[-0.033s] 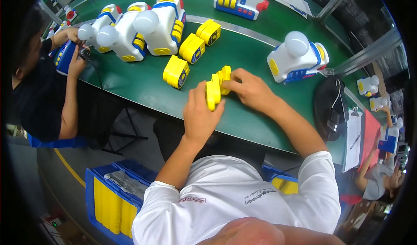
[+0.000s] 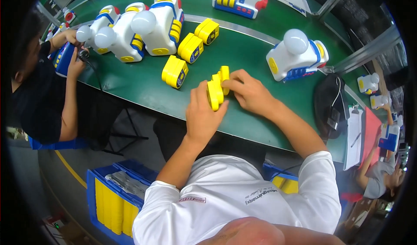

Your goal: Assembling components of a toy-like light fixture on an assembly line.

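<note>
Over the green table my left hand (image 2: 204, 112) is closed around a yellow plastic piece (image 2: 214, 96), fingers on its left side and thumb below. Just beyond it, a second yellow plastic piece (image 2: 224, 74) stands upright and is pinched by my right hand (image 2: 250, 92). The two pieces sit close together; whether they are joined, I cannot tell. To the left of my hands stands a yellow block (image 2: 174, 71) with a dark label on its end. Two similar yellow blocks, a middle one (image 2: 190, 47) and a farther one (image 2: 206, 30), continue the slanting row.
Several white toy-like devices (image 2: 160, 32) with round domes line the far left; another white device (image 2: 291, 60) stands right. Beyond the metal strip lies one more (image 2: 234, 1). A black bag (image 2: 329, 110) and clipboard (image 2: 354, 140) are at right. A co-worker (image 2: 41, 88) sits left.
The view has shifted slightly. My left hand has edged right, and the far yellow piece looks more upright and closer to the near one. Both hands keep their grip.
</note>
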Demonstrator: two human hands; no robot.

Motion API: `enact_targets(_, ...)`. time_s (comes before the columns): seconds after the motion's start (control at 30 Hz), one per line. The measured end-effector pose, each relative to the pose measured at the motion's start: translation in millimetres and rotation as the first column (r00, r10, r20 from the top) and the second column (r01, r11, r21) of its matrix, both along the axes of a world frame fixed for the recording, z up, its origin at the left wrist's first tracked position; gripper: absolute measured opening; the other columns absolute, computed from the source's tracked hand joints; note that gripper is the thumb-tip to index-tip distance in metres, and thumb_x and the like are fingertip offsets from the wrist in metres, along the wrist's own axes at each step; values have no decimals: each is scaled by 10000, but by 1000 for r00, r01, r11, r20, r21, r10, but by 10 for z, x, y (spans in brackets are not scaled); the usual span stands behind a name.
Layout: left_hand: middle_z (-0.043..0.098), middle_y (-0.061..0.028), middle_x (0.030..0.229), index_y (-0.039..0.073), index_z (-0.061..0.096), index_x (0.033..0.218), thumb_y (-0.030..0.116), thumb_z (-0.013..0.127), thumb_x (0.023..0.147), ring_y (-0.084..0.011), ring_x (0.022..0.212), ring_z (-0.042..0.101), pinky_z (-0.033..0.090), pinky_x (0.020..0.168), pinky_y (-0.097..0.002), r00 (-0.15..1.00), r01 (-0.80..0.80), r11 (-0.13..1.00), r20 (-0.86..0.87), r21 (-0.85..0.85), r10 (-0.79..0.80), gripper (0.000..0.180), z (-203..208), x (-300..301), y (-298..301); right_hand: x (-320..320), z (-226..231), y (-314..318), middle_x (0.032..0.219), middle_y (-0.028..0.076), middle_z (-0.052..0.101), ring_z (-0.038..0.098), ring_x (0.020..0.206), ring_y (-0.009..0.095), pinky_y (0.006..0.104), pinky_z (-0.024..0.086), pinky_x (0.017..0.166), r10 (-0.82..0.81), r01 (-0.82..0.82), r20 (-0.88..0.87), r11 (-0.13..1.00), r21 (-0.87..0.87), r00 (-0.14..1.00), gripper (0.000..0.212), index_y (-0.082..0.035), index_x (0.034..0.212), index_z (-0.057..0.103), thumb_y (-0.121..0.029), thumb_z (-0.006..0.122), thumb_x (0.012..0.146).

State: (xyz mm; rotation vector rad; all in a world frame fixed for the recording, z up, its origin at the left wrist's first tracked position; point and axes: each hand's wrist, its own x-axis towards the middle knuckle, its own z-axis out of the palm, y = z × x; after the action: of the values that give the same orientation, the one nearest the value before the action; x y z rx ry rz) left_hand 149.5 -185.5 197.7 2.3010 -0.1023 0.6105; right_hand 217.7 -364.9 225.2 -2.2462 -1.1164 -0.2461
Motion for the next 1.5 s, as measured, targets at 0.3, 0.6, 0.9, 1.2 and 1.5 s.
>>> enact_targets(0.3, 557, -183, 1136, 6, 437, 1358, -70, 582, 751, -252, 889, 672, 563, 668, -316, 877, 293, 820, -204, -492, -435, 628, 117, -81, -114, -377, -136, -145, 1447, 280, 417, 417, 1351, 431, 459, 366, 1111, -353, 439, -392, 885, 154, 850, 958, 10, 1473, 298, -254, 845, 731)
enact_targets(0.6, 448, -247, 1378, -23, 326, 1469, 57, 507, 830, -343, 1254, 496, 406, 1045, -351, 881, 380, 886, -189, -265, -434, 669, 187, 886, -48, -247, -247, -129, 1295, 199, 557, 533, 1190, 362, 422, 436, 1011, -375, 457, -319, 858, 236, 870, 713, -45, 1390, 435, -155, 798, 786)
enact_targets(0.9, 482, -163, 1343, 6, 358, 1464, -21, 439, 708, -268, 1271, 473, 389, 1039, -307, 620, 416, 588, -257, -693, -741, 760, 246, 569, -310, -270, -282, -529, 1180, 159, 614, 601, 1103, 339, 406, 487, 934, -359, 453, -340, 854, 256, 869, 680, -61, 1312, 529, -198, 846, 726)
enact_targets(1.2, 548, -141, 1344, -2, 458, 1409, -93, 425, 845, -222, 1286, 495, 385, 1091, -342, 312, 631, 449, -323, -633, -894, 571, 351, 1042, -323, -411, -212, -626, 1199, 171, 622, 573, 1154, 366, 423, 463, 976, -464, 542, -340, 821, 182, 818, 696, -74, 1376, 512, -264, 807, 776)
enact_targets(1.5, 489, -166, 1401, 2, 395, 1450, 14, 666, 847, -263, 1338, 456, 350, 1133, -402, 392, 654, 425, -199, -626, -898, 661, 332, 1255, -434, -497, -142, -789, 1305, 170, 597, 538, 1206, 403, 446, 427, 1045, -417, 504, -381, 848, 163, 825, 640, -68, 1359, 518, -212, 788, 798)
